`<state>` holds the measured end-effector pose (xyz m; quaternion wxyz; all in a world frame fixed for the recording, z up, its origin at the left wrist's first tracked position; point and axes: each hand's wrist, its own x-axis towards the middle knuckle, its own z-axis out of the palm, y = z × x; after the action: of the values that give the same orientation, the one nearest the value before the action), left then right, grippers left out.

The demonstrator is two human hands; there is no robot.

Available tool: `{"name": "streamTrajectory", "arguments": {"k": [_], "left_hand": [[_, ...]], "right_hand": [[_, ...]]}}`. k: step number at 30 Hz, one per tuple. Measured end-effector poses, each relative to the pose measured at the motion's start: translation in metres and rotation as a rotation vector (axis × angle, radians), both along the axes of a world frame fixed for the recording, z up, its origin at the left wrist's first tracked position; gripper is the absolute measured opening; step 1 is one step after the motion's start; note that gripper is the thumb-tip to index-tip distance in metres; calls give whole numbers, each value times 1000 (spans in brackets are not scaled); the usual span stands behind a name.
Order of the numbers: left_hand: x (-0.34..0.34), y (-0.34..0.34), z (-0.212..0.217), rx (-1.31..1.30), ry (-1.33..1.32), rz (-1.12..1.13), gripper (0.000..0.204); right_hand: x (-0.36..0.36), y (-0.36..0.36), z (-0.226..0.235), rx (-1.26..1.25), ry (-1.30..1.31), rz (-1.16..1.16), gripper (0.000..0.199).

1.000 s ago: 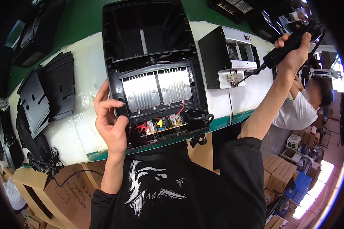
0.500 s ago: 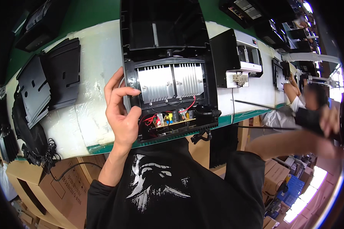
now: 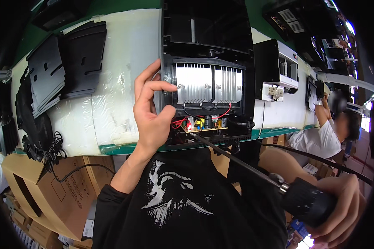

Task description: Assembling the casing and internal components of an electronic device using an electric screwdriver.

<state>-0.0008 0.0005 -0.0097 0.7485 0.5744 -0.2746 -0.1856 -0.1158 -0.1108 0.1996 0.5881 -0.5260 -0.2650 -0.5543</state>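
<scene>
A black open housing (image 3: 167, 79) lies on the bench in front of me, with two finned silver heat sinks (image 3: 195, 89) inside. Below them, near its front edge, is a small circuit board (image 3: 220, 129) with red wires and coloured components. My left hand (image 3: 153, 120) grips the left wall of the housing, fingers curled over it. My right hand (image 3: 343, 211), at the lower right, is wrapped around a black power screwdriver (image 3: 307, 203). The long, thin shaft slants up to the left, its tip at the left end of the circuit board; whether it touches a screw is hidden.
Flat black plates (image 3: 47, 74) are stacked at the left, beside a black mesh bundle (image 3: 33, 124) with coiled cable. A black-and-white device (image 3: 274, 66) stands right of the housing. Cardboard boxes (image 3: 58, 199) sit below the bench edge. A co-worker (image 3: 324, 133) sits farther right.
My right hand has swung in from the far right with the screwdriver, bringing its tip to the board. My left hand stays on the housing; the whole view has shifted slightly.
</scene>
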Motion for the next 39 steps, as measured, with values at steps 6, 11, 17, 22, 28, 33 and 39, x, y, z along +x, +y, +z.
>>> {"name": "streamTrajectory", "arguments": {"k": [6,11,17,22,28,33,39], "left_hand": [[1,-1,0,-8,-9,6,36],[1,2,-3,-25,-8,33,35],[1,1,-1,-4,-48,35,35],[1,0,-1,-12,-30,36,35],[1,0,-1,-13,-23,32,35],[1,0,-3,-24,-21,24,35],[2,-1,-3,-7,-43,23,34]], "right_hand": [[-14,11,-17,9,335,343,47],[-12,26,-54,-54,303,275,16],[-20,31,-69,13,407,224,17],[-20,30,-65,-74,757,297,14],[-20,31,-67,-90,801,293,13],[-20,31,-71,-112,788,278,11],[-15,34,-77,-143,772,263,10]]}}
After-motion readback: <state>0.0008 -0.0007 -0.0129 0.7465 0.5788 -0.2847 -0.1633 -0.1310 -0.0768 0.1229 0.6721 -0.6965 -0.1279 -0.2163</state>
